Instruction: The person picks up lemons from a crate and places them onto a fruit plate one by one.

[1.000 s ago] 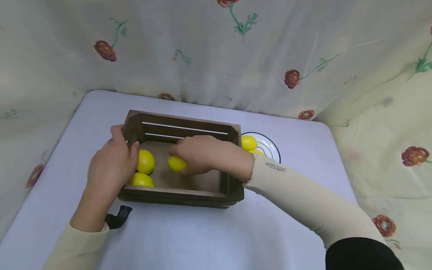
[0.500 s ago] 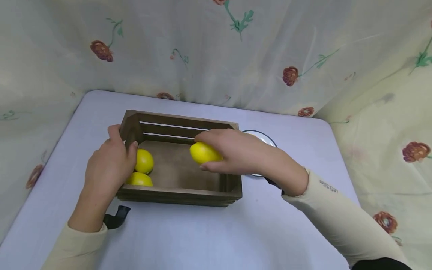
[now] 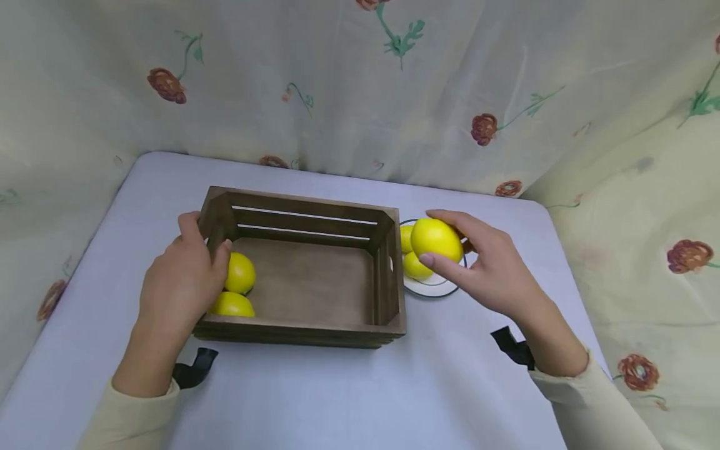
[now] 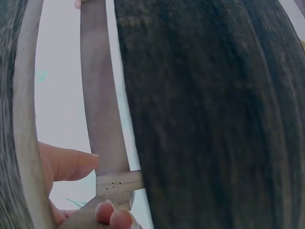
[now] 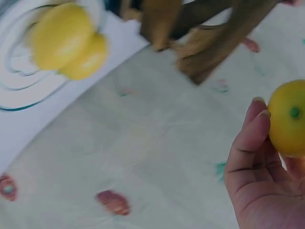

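In the head view my right hand [image 3: 486, 265] holds a yellow lemon [image 3: 437, 240] between thumb and fingers, above a white plate [image 3: 430, 290] with a dark rim. Two more lemons lie on that plate, one of them the lower lemon [image 3: 417, 267]. The right wrist view shows the green stem spot on the held lemon [image 5: 290, 119]. My left hand [image 3: 182, 281] grips the left end of a brown slatted wooden crate [image 3: 304, 212], thumb over its edge. Inside the crate, beside that thumb, sit an upper lemon [image 3: 240, 273] and a lower lemon [image 3: 233, 304].
The crate and plate stand side by side on a table with a white cloth [image 3: 337, 394]. A flower-printed curtain [image 3: 337, 125] hangs behind and around the table. Black straps [image 3: 194, 369] show at both wrists.
My right hand has lifted a lemon from the crate's floor and carried it right, past the crate's end, to over the plate. My left hand has kept its hold on the crate.
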Motion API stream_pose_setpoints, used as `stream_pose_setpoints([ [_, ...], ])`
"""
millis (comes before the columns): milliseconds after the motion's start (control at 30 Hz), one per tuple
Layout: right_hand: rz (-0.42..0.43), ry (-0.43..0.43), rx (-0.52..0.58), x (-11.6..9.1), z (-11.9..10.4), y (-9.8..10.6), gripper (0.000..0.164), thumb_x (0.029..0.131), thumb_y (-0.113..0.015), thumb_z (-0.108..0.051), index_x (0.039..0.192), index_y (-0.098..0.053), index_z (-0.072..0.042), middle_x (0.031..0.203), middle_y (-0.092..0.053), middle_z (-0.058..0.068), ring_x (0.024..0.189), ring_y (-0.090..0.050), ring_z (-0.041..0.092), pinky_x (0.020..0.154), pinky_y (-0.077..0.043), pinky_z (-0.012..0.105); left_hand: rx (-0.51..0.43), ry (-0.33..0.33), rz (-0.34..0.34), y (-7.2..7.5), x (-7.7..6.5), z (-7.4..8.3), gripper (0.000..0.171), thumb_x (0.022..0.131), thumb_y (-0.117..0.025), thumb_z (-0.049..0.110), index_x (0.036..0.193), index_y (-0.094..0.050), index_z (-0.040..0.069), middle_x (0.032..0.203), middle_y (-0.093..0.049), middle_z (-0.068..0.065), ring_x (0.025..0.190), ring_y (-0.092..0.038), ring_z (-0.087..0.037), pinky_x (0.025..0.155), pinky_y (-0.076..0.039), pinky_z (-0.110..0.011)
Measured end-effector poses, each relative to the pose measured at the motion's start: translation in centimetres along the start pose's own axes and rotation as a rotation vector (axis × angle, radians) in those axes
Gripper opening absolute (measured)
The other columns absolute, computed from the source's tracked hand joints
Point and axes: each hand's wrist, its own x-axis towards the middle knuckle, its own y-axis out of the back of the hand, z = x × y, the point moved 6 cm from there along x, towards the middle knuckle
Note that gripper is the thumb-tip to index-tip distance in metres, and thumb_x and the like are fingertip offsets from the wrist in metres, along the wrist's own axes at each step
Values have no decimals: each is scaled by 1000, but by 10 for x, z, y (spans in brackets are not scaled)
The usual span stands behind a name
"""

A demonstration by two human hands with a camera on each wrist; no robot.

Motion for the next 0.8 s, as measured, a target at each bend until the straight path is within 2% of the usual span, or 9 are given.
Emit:
stream_pose_setpoints([
  [100,29,-94,-24,-12,20,2,57,94,-78,-23,146,-56,-9,128,-67,6,96,-60,19,80,-50,24,0,-19,8,2,1,2,69,106,-54,31,151,-25,-11,93,-66,-35,53,-59,-36,41,-41,-41],
  [267,28,-254,-48,-29,55,-5,59,96,-77,-33,142,-51,-5,124,-64,12,100,-58,24,81,-51,33,-2,-29,5,0,4,6,68,106,-55,31,151,-26,-11,93,-66,-35,55,-61,-37,42,-42,-42],
  [433,29,-367,-78,-45,89,-14,63,97,-75,-39,141,-49,-3,123,-63,18,95,-58,28,73,-52,27,5,-23,-3,-2,4,8,69,106,-55,31,151,-26,-11,93,-66,-36,53,-60,-36,41,-42,-41],
  [500,28,-399,-76,-50,100,-18,64,98,-74,-41,141,-48,-1,124,-62,20,95,-58,30,73,-52,26,11,-21,-2,-2,3,7,69,106,-55,32,151,-26,-11,93,-65,-35,54,-60,-36,41,-42,-41],
  [633,-9,-453,-57,-54,117,-31,69,99,-70,-48,143,-47,0,128,-61,22,101,-58,33,78,-53,35,17,-5,-8,-1,2,2,69,106,-55,32,151,-25,-11,95,-66,-35,56,-61,-38,42,-43,-42],
  [800,-68,-477,-47,-53,131,-47,72,99,-67,-51,144,-46,1,131,-60,24,103,-58,35,80,-54,41,9,7,-6,1,1,-3,69,106,-54,32,152,-25,-11,96,-66,-36,57,-62,-39,42,-43,-42],
])
